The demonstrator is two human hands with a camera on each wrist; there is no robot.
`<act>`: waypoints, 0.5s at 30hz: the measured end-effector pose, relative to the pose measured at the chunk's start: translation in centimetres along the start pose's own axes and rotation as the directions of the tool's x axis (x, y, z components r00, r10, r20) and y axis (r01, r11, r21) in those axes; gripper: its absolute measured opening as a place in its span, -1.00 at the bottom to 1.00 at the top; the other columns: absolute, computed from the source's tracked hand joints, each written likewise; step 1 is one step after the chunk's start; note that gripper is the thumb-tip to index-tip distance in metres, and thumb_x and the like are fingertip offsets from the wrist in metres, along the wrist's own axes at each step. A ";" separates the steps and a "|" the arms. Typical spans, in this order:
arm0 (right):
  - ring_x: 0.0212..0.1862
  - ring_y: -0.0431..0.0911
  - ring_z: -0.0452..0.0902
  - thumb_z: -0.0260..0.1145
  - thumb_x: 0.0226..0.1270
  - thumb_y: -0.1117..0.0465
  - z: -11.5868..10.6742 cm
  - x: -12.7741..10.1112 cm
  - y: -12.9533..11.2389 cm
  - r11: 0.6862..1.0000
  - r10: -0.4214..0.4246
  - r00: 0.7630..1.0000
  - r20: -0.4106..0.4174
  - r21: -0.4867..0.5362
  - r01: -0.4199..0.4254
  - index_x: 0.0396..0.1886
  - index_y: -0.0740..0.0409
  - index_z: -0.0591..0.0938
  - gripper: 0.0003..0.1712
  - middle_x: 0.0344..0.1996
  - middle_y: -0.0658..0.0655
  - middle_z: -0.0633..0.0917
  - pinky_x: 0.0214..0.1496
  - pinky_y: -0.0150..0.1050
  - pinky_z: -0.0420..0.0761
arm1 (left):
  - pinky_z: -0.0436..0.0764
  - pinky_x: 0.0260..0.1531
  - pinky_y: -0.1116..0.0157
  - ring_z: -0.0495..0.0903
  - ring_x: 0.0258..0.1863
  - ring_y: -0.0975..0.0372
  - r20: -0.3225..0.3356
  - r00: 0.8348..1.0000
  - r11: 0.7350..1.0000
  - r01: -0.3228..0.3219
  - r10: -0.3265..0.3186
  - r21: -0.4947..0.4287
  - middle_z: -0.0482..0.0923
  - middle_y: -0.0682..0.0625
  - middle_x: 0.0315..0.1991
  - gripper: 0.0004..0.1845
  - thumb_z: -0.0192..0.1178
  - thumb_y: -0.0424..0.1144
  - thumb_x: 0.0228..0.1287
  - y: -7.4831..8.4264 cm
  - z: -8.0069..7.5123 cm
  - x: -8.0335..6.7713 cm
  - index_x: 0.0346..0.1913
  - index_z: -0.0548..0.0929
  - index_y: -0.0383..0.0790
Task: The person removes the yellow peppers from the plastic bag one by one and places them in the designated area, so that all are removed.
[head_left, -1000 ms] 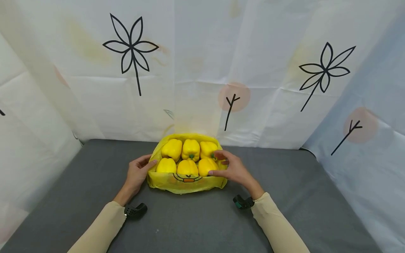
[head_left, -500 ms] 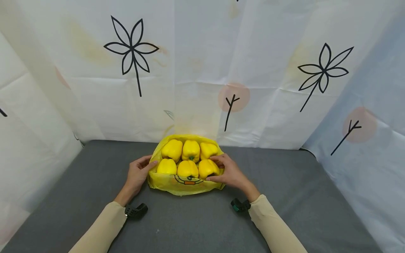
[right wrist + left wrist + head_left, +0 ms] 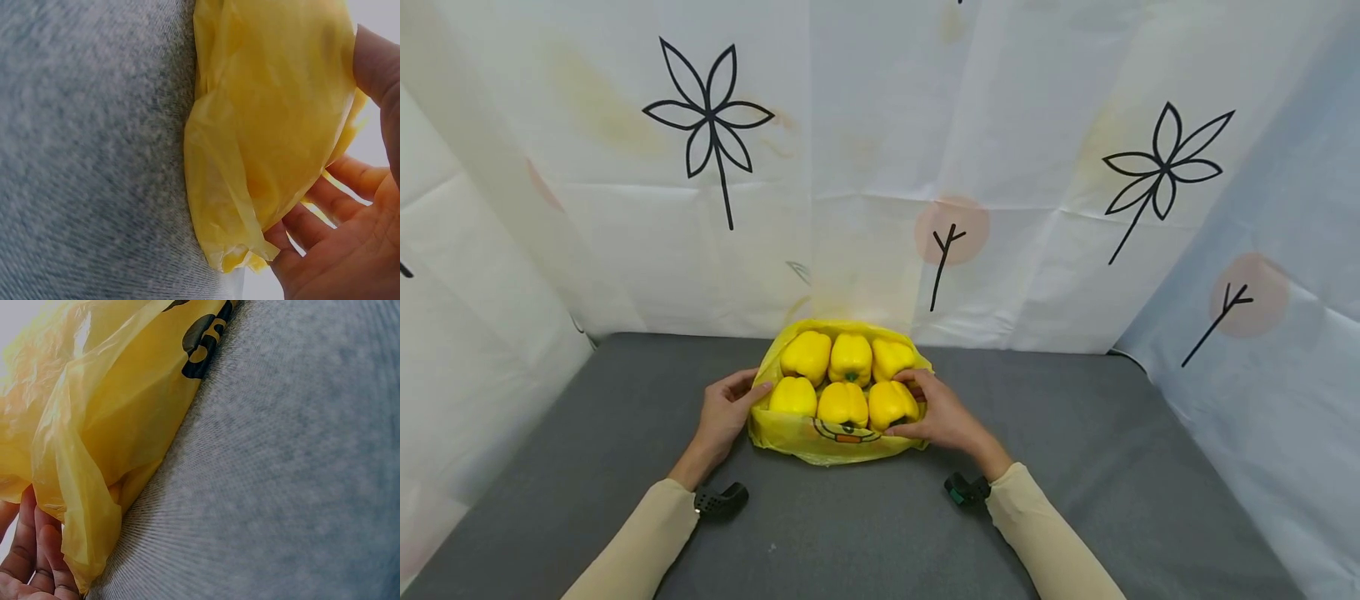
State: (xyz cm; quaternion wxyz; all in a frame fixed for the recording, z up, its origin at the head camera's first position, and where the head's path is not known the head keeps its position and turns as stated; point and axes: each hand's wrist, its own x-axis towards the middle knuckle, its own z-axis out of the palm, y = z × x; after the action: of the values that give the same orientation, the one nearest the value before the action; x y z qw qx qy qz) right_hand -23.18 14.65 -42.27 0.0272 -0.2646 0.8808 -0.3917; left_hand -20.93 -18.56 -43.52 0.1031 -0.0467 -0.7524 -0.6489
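near the back edge of a grey worktop (image 3: 850,533) with a coarse, woven-looking surface, a yellow bag (image 3: 790,435) of thin, crinkled, half-see-through plastic, mouth spread into a wide oval. inside, six peppers (image 3: 851,357) in two rows of three, plump, blocky and lobed, with a smooth shine and a green stem on the middle one at the back. on the bag's front wall, a dark-lined print (image 3: 847,436) with a small orange block. at the bag's left end, a left hand (image 3: 725,412), thumb over the rim and fingers (image 3: 24,544) behind the film, pinching the edge. at the right end, a right hand (image 3: 946,415), fingers bent narrowly round the front right pepper (image 3: 891,404). on both arms, plain cream sleeves (image 3: 642,542) and black wristbands (image 3: 722,502). behind, a creased white cloth (image 3: 865,150) with black line-drawn flowers (image 3: 710,115) and soft pink discs (image 3: 966,212).
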 end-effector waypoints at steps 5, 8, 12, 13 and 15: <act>0.05 -0.08 0.46 0.59 -0.14 0.09 0.0 -0.1 0.0 1.000 0.007 1.000 0.015 0.015 -0.007 0.25 0.13 0.36 -0.09 0.12 0.05 0.44 0.07 -0.11 0.48 | 0.54 -0.31 0.50 0.52 -0.29 0.36 0.006 1.000 1.000 -0.011 0.011 -0.004 0.51 -0.33 -0.07 -0.61 0.20 -0.31 0.28 -0.1 0.0 0.0 0.09 0.53 -0.49; 0.06 -0.05 0.45 0.58 -0.12 0.08 0.0 -0.2 -0.1 1.000 -0.018 1.000 0.013 0.009 0.017 0.28 0.14 0.35 -0.07 0.14 0.07 0.43 0.07 -0.09 0.48 | 0.54 -0.31 0.50 0.52 -0.29 0.36 0.006 1.000 1.000 -0.020 0.021 -0.008 0.51 -0.35 -0.07 -0.61 0.20 -0.31 0.27 -0.2 0.0 0.0 0.08 0.53 -0.49; 0.03 -0.03 0.44 0.58 -0.13 0.07 0.0 -0.2 -0.2 0.997 -0.071 0.997 0.001 -0.001 0.071 0.29 0.16 0.37 -0.05 0.09 0.08 0.46 0.05 -0.06 0.49 | 0.54 -0.31 0.49 0.52 -0.30 0.37 0.004 1.000 1.000 -0.025 0.025 -0.009 0.51 -0.35 -0.07 -0.61 0.21 -0.30 0.27 -0.3 0.0 0.0 0.08 0.53 -0.50; 0.02 -0.03 0.45 0.59 -0.14 0.07 0.0 -0.2 -0.2 0.997 -0.081 0.997 -0.004 0.000 0.081 0.28 0.16 0.38 -0.06 0.07 0.09 0.47 0.04 -0.06 0.50 | 0.54 -0.31 0.49 0.52 -0.30 0.37 0.004 1.000 1.000 -0.026 0.026 -0.011 0.51 -0.35 -0.07 -0.61 0.21 -0.30 0.27 -0.3 0.0 0.0 0.08 0.53 -0.50; -0.01 -0.05 0.44 0.60 -0.16 0.06 0.0 -0.1 -0.2 0.996 -0.093 0.996 -0.013 -0.001 0.093 0.26 0.16 0.41 -0.07 0.03 0.08 0.48 0.02 -0.07 0.50 | 0.54 -0.31 0.49 0.52 -0.30 0.37 0.003 1.000 0.999 -0.028 0.028 -0.015 0.50 -0.37 -0.07 -0.61 0.20 -0.31 0.27 -0.3 0.0 0.0 0.08 0.53 -0.50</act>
State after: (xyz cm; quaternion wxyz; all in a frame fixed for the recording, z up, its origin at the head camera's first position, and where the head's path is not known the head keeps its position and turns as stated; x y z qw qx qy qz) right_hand -23.00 14.56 -42.15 0.0031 -0.3027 0.8677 -0.3942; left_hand -21.02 -18.60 -43.80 0.1107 -0.0592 -0.7469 -0.6530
